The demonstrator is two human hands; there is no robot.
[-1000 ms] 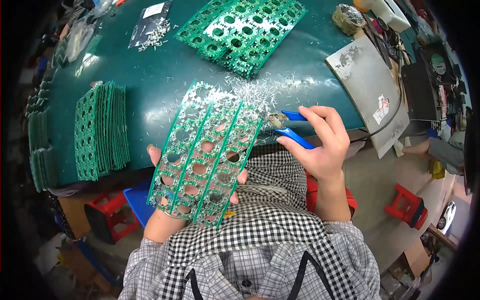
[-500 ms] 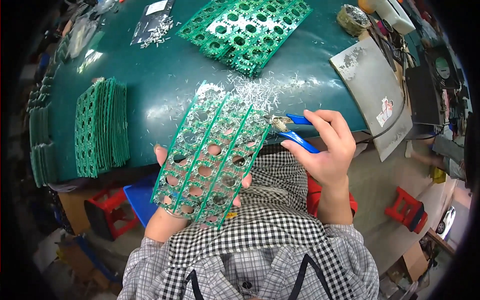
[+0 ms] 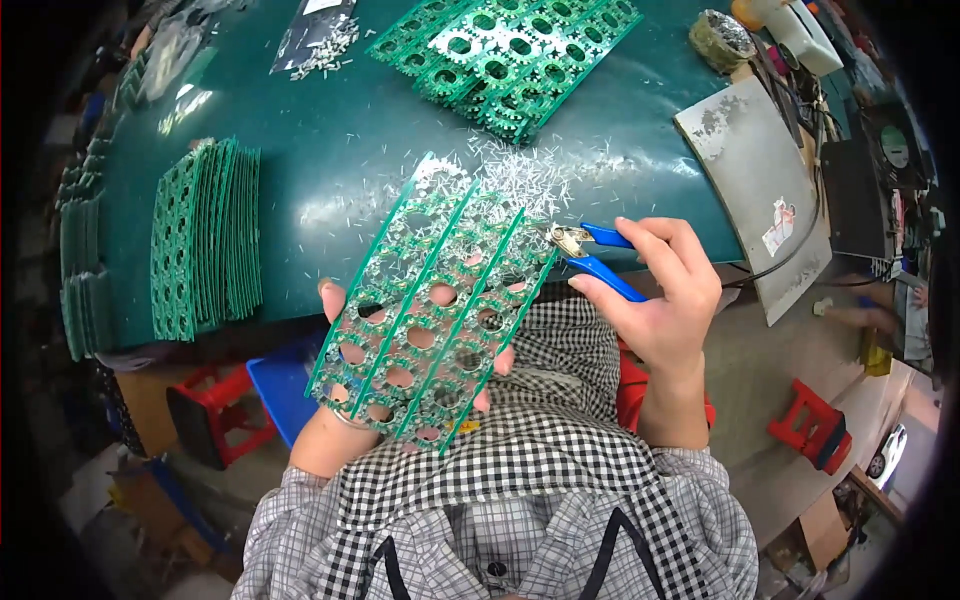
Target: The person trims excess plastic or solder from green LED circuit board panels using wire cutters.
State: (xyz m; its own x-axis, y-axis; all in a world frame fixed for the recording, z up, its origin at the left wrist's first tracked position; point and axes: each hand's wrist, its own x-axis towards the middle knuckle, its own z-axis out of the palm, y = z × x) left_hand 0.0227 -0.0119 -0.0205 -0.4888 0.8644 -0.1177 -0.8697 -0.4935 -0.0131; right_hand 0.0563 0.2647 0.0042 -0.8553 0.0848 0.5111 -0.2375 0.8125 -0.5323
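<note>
A green circuit board panel (image 3: 408, 312) with rows of round holes lies tilted across my left hand (image 3: 333, 300). That hand grips it from below, thumb at the left edge and fingertips at the right edge; the palm shows through the holes. In my right hand (image 3: 665, 290) is a pair of flush cutters (image 3: 612, 276) with blue handles. Their jaws are at the panel's upper right edge, and the handles are spread apart; whether the tips touch a lead is too small to tell. Thin clipped leads (image 3: 520, 178) lie scattered beyond the panel's far end.
A stack of similar panels (image 3: 530, 60) lies at the far middle of the green table (image 3: 330, 180). More panels (image 3: 205, 240) stand upright in a row at left. A bag with small white parts (image 3: 325, 45) lies behind. A grey board (image 3: 755, 180) rests at right, near red stools (image 3: 810, 425).
The panel, my hands and the cutters sit slightly farther right in the picture, while the table's things have shifted too. The cutters stay at the panel's upper right edge.
</note>
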